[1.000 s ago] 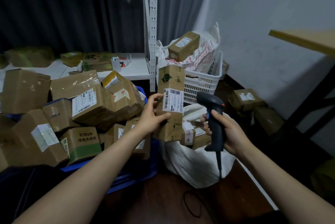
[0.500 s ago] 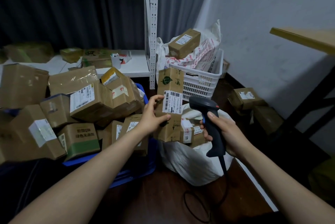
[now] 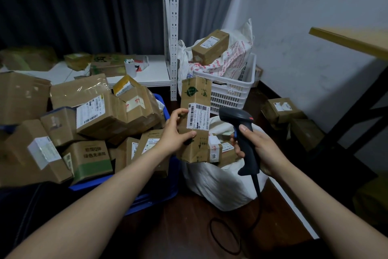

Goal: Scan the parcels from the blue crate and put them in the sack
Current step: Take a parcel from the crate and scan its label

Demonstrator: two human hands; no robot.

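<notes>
The left hand [image 3: 175,133] grips a tall brown cardboard parcel [image 3: 196,95] upright beside the white fabric sack [image 3: 220,183]. The right hand [image 3: 262,149] clenches a black handheld scanner [image 3: 249,154]. The heaped blue plastic crate [image 3: 156,198] sits on a dark wooden floor [image 3: 178,229], below white metal shelving [image 3: 173,27].

A white barcode label [image 3: 198,117] is being shown on the tall brown cardboard parcel [image 3: 195,95], its digits too small to be read. "1205" is being displayed on a white sticker [image 3: 214,155] on a brown box [image 3: 227,157] in the white sack [image 3: 220,185]. "绿色无添加" is being carried on a green-banded brown carton [image 3: 90,162].
</notes>
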